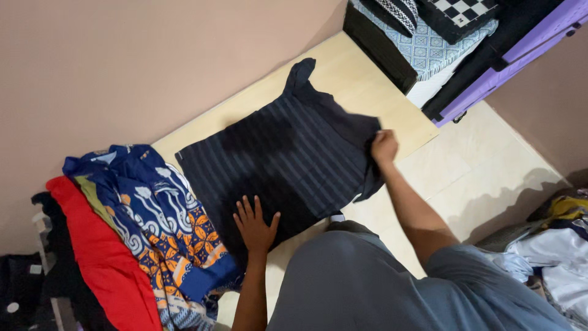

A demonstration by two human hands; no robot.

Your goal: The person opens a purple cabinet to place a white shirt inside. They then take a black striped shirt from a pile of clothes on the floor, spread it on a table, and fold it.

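A dark striped shirt [288, 153] lies spread on a pale wooden board [361, 79] on the floor. My left hand [254, 224] presses flat on the shirt's near edge, fingers apart. My right hand [384, 146] pinches the shirt's right side and lifts that edge, folding it over. One sleeve [300, 73] points toward the far wall.
A pile of clothes sits at the left: a blue patterned cloth [156, 208] and a red one [98, 257]. A stack of patterned cushions [429, 37] and a purple plastic unit [520, 49] stand at the top right. More clothes [551, 245] lie at the right. A beige wall runs along the left.
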